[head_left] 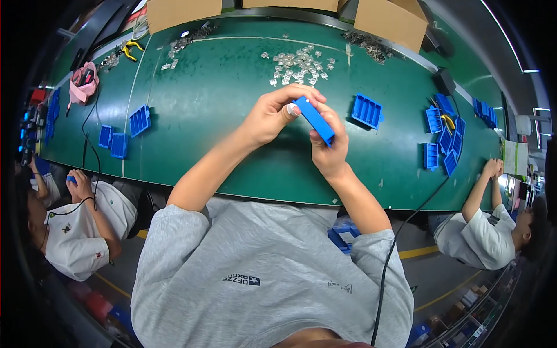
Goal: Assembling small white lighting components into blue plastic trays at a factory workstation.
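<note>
Green matting covers the long worktop [232, 116], which curves across the far half of the view with brown cardboard boxes [184, 11] along its far edge. Over its middle, the left hand [272, 113] curls closed around the far end of a narrow blue plastic tray [314, 120], thumb pressed on its end, while the right hand [329, 148] grips the near end from below — both hold it tilted above the mat. Just beyond lies a scatter of small clear plastic parts [299, 62]. Another ribbed blue plastic tray [367, 111] sits just right of the hands; more blue trays [444, 136] are stacked farther right, and several lie at the left [140, 120]. Two other people in white shirts sit at either end.
</note>
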### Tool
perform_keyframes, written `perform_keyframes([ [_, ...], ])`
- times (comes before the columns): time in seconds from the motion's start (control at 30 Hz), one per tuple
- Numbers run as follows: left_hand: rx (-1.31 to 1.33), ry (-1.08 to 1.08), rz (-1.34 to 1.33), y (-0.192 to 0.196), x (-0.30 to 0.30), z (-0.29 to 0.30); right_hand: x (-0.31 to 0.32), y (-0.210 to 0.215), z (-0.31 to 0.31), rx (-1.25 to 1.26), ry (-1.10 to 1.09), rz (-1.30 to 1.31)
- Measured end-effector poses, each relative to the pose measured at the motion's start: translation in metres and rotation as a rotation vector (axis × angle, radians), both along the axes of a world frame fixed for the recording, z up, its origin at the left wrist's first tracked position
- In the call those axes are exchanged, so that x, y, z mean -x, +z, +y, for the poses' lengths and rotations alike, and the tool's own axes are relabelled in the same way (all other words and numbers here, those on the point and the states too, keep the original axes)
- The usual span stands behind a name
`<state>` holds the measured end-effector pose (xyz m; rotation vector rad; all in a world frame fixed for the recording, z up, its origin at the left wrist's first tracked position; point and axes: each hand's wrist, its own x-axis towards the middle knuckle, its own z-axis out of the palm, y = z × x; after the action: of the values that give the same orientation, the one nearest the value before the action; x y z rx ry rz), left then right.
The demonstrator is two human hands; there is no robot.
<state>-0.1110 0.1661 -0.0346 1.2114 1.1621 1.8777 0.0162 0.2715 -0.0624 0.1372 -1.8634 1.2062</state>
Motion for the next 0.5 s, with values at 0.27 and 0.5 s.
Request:
perform_keyframes([
  [0.27, 0.054, 0.089, -0.076, -0.005, -0.005, 0.0, -0.002, -0.005, -0.011, 0.074, -0.085, -0.125],
  [0.5, 0.326, 0.128, -0.121, -0.008, 0.009, 0.004, 0.008, 0.01, -0.017, 0.557, -0.002, -0.304],
])
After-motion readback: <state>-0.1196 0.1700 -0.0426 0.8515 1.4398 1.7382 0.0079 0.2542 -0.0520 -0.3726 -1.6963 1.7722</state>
